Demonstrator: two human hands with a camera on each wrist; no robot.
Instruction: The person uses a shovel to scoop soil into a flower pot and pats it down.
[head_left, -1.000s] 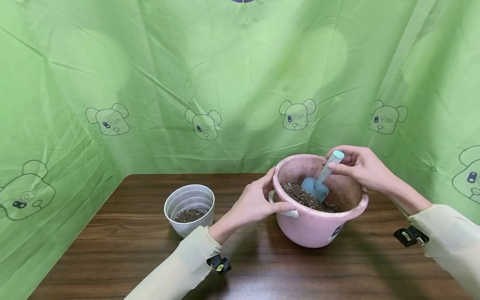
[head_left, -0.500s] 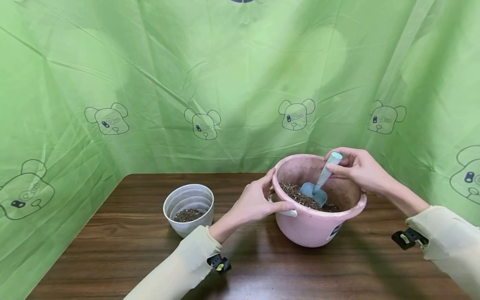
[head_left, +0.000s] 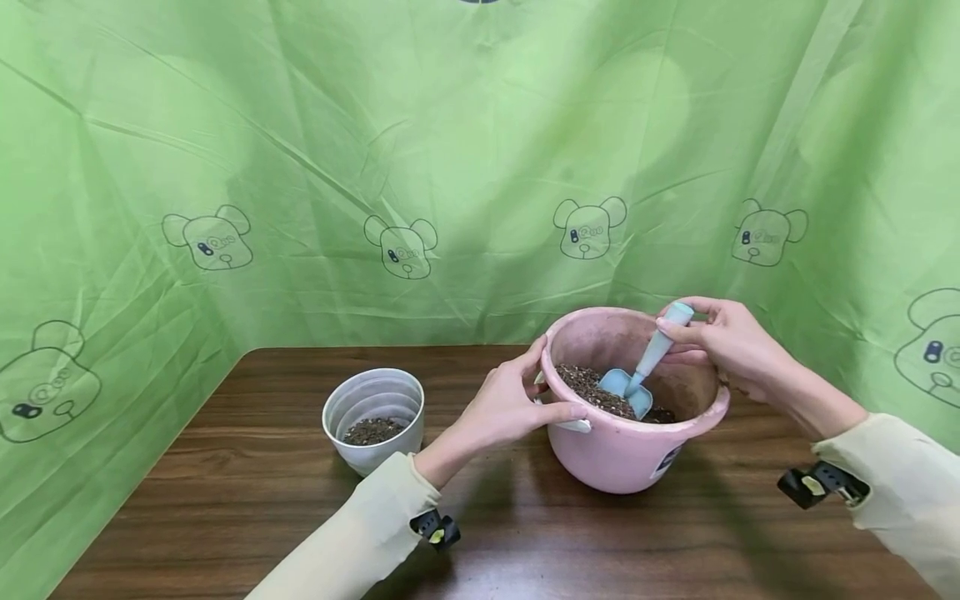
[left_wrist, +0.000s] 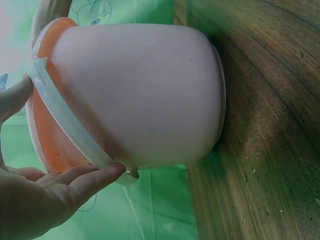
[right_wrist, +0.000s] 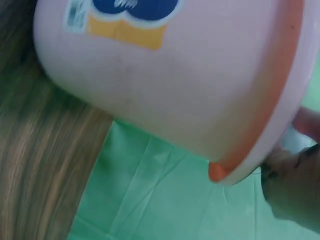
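A pink bucket (head_left: 607, 458) stands on the table, partly filled with dark soil (head_left: 588, 387). My left hand (head_left: 506, 404) holds its rim at the left, thumb on the near side. In the left wrist view the fingers reach the rim and the white bail handle (left_wrist: 70, 120) hanging along the bucket. Over the bucket's right side, my right hand (head_left: 731, 337) pinches the grip of a small light-blue hand shovel (head_left: 649, 362). The shovel leans to the right, its blade partly sunk in the soil. Only part of the right hand shows behind the rim in the right wrist view.
A white plant pot (head_left: 372, 458) with some soil (head_left: 372, 431) at its bottom stands left of the bucket, behind the left forearm. The brown wooden table (head_left: 247, 500) ends at the back against a green cloth (head_left: 465, 167), which also hangs along both sides.
My right hand has shifted slightly to the right, and the shovel's grip leans further that way, its blade staying in the soil. The left hand keeps its place on the rim.
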